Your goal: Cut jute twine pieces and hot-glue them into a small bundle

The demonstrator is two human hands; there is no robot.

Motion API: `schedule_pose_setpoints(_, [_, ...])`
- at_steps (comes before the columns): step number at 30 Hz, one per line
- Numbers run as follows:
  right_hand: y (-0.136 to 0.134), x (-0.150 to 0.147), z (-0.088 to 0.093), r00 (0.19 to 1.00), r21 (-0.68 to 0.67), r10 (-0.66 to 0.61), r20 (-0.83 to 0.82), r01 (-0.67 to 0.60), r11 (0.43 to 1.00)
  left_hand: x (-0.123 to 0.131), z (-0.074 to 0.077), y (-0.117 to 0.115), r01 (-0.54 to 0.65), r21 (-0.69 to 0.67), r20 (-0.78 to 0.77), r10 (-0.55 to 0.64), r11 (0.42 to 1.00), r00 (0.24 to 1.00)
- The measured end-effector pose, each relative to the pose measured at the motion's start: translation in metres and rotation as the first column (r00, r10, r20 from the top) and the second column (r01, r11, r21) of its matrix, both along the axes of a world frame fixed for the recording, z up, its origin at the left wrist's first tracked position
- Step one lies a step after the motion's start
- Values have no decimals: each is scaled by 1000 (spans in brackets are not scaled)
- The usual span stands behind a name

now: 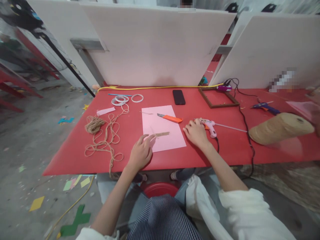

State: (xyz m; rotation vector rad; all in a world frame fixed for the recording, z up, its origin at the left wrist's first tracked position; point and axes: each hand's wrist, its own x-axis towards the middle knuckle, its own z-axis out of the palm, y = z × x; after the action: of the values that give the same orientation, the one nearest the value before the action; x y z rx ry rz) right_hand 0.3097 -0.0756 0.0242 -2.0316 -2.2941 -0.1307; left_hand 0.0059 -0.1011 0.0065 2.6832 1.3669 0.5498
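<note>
My left hand (141, 152) rests at the left edge of a pink sheet of paper (163, 116), fingers apart. Its fingertips touch the left end of a short bundle of cut twine strands (162, 134) lying on the sheet. An orange utility knife (172, 118) lies across the sheet's upper right part, blade pointing left. My right hand (196, 134) is on the table just right of the paper, fingers loosely bent and apart. Beside it lies a pink hot glue gun (211, 128) with a glue stick in its back; the fingers partly cover its front end.
Loose twine (107, 133) spreads at left, below white rings (120, 100). A black phone (179, 97), a brown frame (217, 105) and a purple power socket (224, 88) lie at the back. A twine-wrapped cylinder (280, 128) and a blue glue gun (266, 107) lie right. A black cable (246, 123) crosses the table.
</note>
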Motion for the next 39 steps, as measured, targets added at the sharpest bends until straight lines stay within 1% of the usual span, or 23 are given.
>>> schedule_pose_setpoints(3, [-47,-26,-1,983,-56,185,-17,-186,981,-7,1,-3,-47,-1,42,47,999,998])
schedule_pose_setpoints(5, [-79,-39,-5,970,-40,229,-81,-233,972,-9,2,-8,-84,-18,51,85,996,995])
schedule_pose_setpoints(7, [-103,-47,-8,949,-22,259,-177,-267,963,-8,2,-13,-124,-40,36,125,992,991])
schedule_pose_setpoints(9, [-117,-51,-6,894,-42,319,-315,-349,936,-4,3,-18,-176,-56,-2,176,983,984])
schedule_pose_setpoints(11, [-123,-55,0,794,-92,362,-489,-460,883,1,3,-21,-233,-66,-56,230,970,972])
schedule_pose_setpoints(13, [-124,-59,6,696,-131,348,-628,-536,834,4,3,-21,-275,-72,-102,267,959,958])
schedule_pose_setpoints(14, [-123,-60,8,673,-139,328,-663,-541,830,4,2,-20,-288,-73,-118,278,955,953])
schedule_pose_setpoints(15, [-121,-60,8,671,-140,301,-678,-520,843,4,2,-18,-296,-71,-127,285,953,950])
schedule_pose_setpoints(17, [-113,-53,6,699,-114,226,-678,-403,908,0,2,-15,-300,-65,-133,290,952,948])
schedule_pose_setpoints(19, [-100,-34,2,739,-44,114,-664,-192,980,-4,2,-11,-291,-66,-129,281,954,951])
schedule_pose_setpoints(20, [-93,-20,0,758,9,52,-650,-60,998,-6,1,-9,-285,-70,-124,275,956,953])
schedule_pose_setpoints(21, [-85,-4,-2,796,59,-39,-604,93,994,-8,0,-8,-279,-75,-118,269,957,956])
schedule_pose_setpoints(22, [-77,13,-3,829,90,-176,-532,261,961,-9,-1,-7,-274,-80,-111,265,958,958])
schedule_pose_setpoints(23, [-69,30,-4,832,91,-327,-448,406,909,-10,-2,-7,-269,-83,-103,260,960,960])
schedule_pose_setpoints(24, [-62,45,-4,806,76,-464,-367,523,849,-11,-3,-6,-264,-83,-95,256,961,962])
schedule_pose_setpoints(25, [-56,59,-4,769,38,-569,-292,604,796,-12,-3,-6,-259,-81,-86,252,963,964])
schedule_pose_setpoints(27, [-46,77,-4,734,-74,-665,-142,662,746,-12,-5,-6,-252,-74,-71,247,965,966])
schedule_pose_setpoints(28, [-42,83,-5,732,-121,-676,-85,666,736,-13,-6,-5,-250,-71,-64,246,966,967])
schedule_pose_setpoints(30, [-33,87,-6,750,-186,-661,-31,646,741,-13,-6,-5,-246,-67,-53,243,967,969])
schedule_pose_setpoints(32, [-22,87,-8,768,-204,-637,-65,614,762,-13,-7,-4,-240,-63,-47,237,969,970])
schedule_pose_setpoints(35, [1,84,-11,767,-204,-611,-196,578,790,-13,-8,-3,-237,-67,-48,234,969,971])
schedule_pose_setpoints(37, [17,80,-11,751,-225,-606,-262,563,795,-13,-9,-3,-241,-78,-51,238,967,970])
schedule_pose_setpoints(39, [29,74,-8,727,-234,-626,-282,581,780,-13,-9,-3,-247,-87,-52,244,965,968])
